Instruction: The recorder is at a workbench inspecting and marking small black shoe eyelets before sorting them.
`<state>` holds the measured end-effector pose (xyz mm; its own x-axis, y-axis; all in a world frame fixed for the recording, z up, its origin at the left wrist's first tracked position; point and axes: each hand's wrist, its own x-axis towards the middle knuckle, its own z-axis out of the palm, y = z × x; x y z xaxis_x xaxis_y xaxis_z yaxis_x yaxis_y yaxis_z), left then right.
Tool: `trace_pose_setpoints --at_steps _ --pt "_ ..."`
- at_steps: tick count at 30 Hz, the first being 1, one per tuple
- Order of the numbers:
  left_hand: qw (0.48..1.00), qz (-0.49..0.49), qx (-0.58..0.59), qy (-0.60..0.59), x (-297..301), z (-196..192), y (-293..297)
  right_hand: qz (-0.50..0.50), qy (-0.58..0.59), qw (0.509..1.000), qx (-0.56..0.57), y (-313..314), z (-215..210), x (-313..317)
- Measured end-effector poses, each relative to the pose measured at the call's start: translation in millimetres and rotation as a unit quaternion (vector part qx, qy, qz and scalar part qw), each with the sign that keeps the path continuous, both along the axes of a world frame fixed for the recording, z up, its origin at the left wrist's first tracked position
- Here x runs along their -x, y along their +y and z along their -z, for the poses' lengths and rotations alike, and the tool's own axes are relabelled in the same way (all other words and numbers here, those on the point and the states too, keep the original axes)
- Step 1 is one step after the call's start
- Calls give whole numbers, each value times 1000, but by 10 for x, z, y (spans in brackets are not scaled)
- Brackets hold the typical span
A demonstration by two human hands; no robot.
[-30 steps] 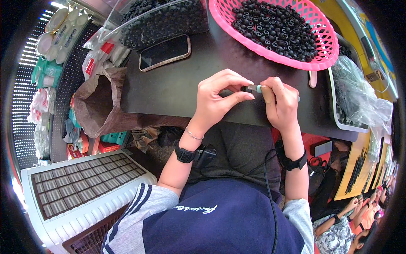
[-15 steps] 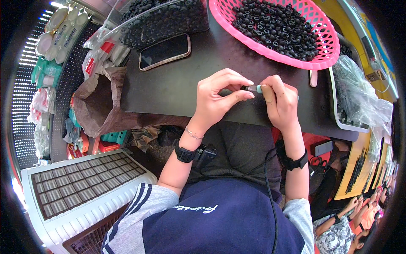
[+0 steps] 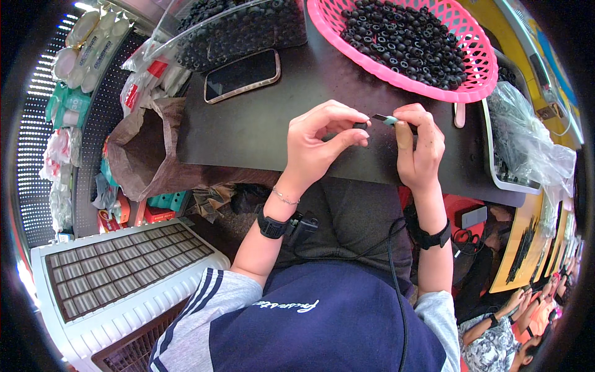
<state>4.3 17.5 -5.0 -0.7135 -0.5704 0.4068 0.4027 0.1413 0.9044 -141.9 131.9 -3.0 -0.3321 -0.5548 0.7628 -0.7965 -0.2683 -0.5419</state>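
Note:
Between my left hand's (image 3: 316,139) thumb and fingertips is a small round black part (image 3: 360,125), pinched above the dark table. My right hand (image 3: 421,142) is closed around a small craft knife with a pale teal body (image 3: 390,121), much of it hidden in my fingers. Its short dark blade (image 3: 379,116) points left at the black part, with a small gap between them. Beyond my hands stands a pink lattice basket (image 3: 396,80), heaped with similar black parts (image 3: 403,46).
A clear plastic bin (image 3: 248,31) of black parts stands at the far left, with a phone (image 3: 242,76) lying before it. On the right is a white-rimmed tray (image 3: 493,161) under a clear plastic bag (image 3: 533,124). A brown bag (image 3: 142,155) gapes by the table's left edge.
The knife has come away from the black part as my right hand moved slightly right, baring its blade. My left hand has stayed nearly in place, still pinching the part.

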Motion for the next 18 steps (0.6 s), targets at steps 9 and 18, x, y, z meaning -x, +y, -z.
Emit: trace_pose_setpoints --at_steps 9,18 --pt "999 -15 -27 -13 -6 -113 -44 23 -22 999 -7 -7 -27 -11" --pt "845 -380 357 -115 -186 -1271 -1581 31 -31 999 -18 20 -77 -21"
